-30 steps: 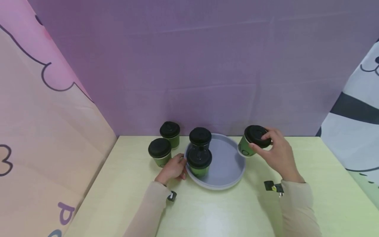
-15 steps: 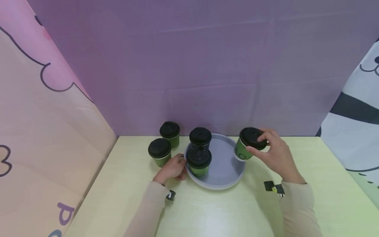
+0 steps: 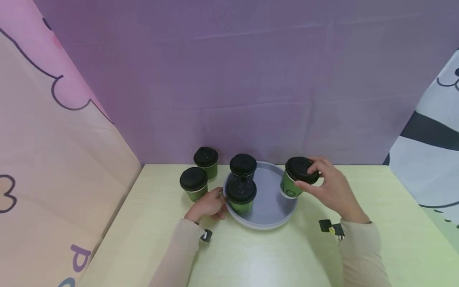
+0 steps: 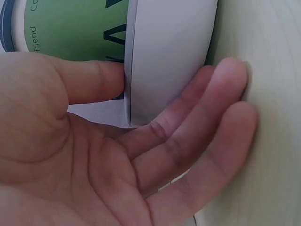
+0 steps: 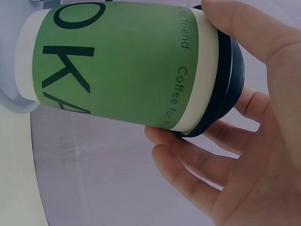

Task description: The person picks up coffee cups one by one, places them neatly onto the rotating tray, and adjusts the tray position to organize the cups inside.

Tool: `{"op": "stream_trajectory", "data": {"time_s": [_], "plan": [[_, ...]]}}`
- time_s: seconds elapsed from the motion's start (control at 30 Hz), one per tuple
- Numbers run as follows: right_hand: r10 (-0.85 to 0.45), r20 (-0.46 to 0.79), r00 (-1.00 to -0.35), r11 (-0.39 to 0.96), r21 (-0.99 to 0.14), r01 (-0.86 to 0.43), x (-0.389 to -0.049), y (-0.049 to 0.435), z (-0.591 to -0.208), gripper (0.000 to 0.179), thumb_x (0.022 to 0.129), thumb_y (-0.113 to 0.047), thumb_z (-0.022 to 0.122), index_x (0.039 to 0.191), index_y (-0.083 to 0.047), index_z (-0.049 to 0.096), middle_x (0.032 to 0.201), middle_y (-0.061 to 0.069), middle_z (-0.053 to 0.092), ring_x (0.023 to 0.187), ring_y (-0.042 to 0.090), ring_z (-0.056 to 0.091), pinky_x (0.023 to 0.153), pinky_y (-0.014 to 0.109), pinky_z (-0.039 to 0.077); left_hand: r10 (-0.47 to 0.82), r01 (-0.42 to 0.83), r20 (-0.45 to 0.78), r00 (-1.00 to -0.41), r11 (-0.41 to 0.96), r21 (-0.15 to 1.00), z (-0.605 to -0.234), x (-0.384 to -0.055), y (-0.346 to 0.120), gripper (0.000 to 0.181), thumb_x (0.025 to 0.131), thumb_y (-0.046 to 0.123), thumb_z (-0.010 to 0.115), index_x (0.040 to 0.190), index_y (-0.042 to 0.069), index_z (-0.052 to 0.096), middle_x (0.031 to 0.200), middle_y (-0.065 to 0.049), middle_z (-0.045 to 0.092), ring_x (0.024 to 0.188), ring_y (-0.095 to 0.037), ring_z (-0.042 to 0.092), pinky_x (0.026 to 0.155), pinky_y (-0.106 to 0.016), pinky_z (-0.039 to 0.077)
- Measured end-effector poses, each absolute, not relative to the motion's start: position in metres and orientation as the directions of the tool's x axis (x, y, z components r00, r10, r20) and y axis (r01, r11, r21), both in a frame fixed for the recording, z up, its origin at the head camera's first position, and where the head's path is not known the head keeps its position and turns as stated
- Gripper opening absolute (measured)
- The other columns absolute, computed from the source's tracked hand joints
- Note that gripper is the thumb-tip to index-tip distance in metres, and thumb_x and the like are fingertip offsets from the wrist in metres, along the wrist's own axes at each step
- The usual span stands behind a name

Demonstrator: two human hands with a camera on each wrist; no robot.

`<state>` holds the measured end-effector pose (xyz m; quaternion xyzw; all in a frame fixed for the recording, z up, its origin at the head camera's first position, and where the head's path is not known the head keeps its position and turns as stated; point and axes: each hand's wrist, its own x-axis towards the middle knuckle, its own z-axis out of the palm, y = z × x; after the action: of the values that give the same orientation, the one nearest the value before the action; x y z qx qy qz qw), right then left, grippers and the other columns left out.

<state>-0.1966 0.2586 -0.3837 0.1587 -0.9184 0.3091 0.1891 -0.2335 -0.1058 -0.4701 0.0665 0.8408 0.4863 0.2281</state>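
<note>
In the head view, my right hand (image 3: 331, 185) grips a green paper coffee cup (image 3: 289, 186) near its black lid, fingers and thumb around the top. The cup is slightly tilted over the right side of a round grey tray (image 3: 274, 207); the right wrist view shows the green sleeve (image 5: 117, 66) with dark lettering. My left hand (image 3: 209, 205) holds the tray's left edge, thumb at the rim (image 4: 128, 61) and fingers against its outer wall. Two lidded cups stand on the tray's left part, a front cup (image 3: 241, 197) and a back cup (image 3: 243, 165).
Left of the tray, two more lidded cups stand on the pale table (image 3: 251, 259): a nearer cup (image 3: 194, 184) and a farther cup (image 3: 206, 162). A purple cloth backdrop (image 3: 229, 79) rises behind the table, with printed cloths at both sides.
My right hand has carried its coffee cup leftward and a little lower, from the tray's right edge to over its right part. The left hand and the other cups stay nearly still.
</note>
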Motion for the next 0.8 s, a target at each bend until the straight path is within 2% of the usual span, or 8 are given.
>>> {"op": "stream_trajectory", "data": {"time_s": [0.3, 0.5, 0.57, 0.73, 0.8], "plan": [[-0.215, 0.424, -0.880, 0.748, -0.508, -0.428, -0.195, 0.254, -0.384, 0.037, 0.080, -0.030, 0.089, 0.092, -0.014, 0.058, 0.141, 0.012, 0.060, 0.116, 0.034, 0.063, 0.082, 0.023, 0.045, 0.330, -0.104, -0.306, -0.893, 0.509, 0.854, -0.472, -0.233, -0.105, 0.050, 0.108, 0.019, 0.045, 0.155, 0.004, 0.036, 0.094, -0.017, 0.071, 0.065, -0.024, 0.070, 0.061, -0.036, 0.059], [-0.251, 0.422, -0.871, 0.731, -0.508, -0.456, -0.194, 0.251, -0.384, 0.038, 0.077, -0.028, 0.091, 0.091, -0.016, 0.058, 0.141, 0.012, 0.061, 0.114, 0.030, 0.064, 0.082, 0.018, 0.045, 0.325, -0.086, -0.280, -0.903, 0.502, 0.861, -0.471, -0.232, -0.104, 0.048, 0.109, 0.017, 0.044, 0.154, 0.003, 0.037, 0.090, -0.018, 0.070, 0.066, -0.027, 0.070, 0.060, -0.038, 0.059], [-0.263, 0.413, -0.872, 0.725, -0.511, -0.461, -0.194, 0.250, -0.384, 0.038, 0.077, -0.028, 0.091, 0.091, -0.017, 0.058, 0.141, 0.012, 0.061, 0.116, 0.031, 0.064, 0.085, 0.023, 0.048, 0.320, -0.081, -0.272, -0.907, 0.502, 0.861, -0.471, -0.232, -0.104, 0.048, 0.109, 0.017, 0.043, 0.154, 0.003, 0.038, 0.090, -0.018, 0.070, 0.066, -0.027, 0.070, 0.060, -0.038, 0.060], [-0.295, 0.393, -0.871, 0.720, -0.507, -0.473, -0.194, 0.245, -0.385, 0.038, 0.077, -0.031, 0.092, 0.091, -0.020, 0.058, 0.143, 0.011, 0.061, 0.120, 0.033, 0.064, 0.089, 0.043, 0.051, 0.295, -0.081, -0.262, -0.919, 0.507, 0.858, -0.472, -0.232, -0.103, 0.046, 0.109, 0.017, 0.042, 0.153, 0.003, 0.040, 0.090, -0.019, 0.070, 0.064, -0.026, 0.070, 0.059, -0.037, 0.060], [-0.314, 0.395, -0.863, 0.713, -0.503, -0.489, -0.194, 0.243, -0.386, 0.038, 0.076, -0.031, 0.092, 0.090, -0.021, 0.058, 0.142, 0.010, 0.062, 0.118, 0.032, 0.065, 0.089, 0.043, 0.052, 0.287, -0.083, -0.260, -0.922, 0.508, 0.857, -0.473, -0.232, -0.103, 0.046, 0.109, 0.016, 0.041, 0.153, 0.003, 0.040, 0.090, -0.019, 0.070, 0.064, -0.025, 0.070, 0.059, -0.037, 0.060]]}}
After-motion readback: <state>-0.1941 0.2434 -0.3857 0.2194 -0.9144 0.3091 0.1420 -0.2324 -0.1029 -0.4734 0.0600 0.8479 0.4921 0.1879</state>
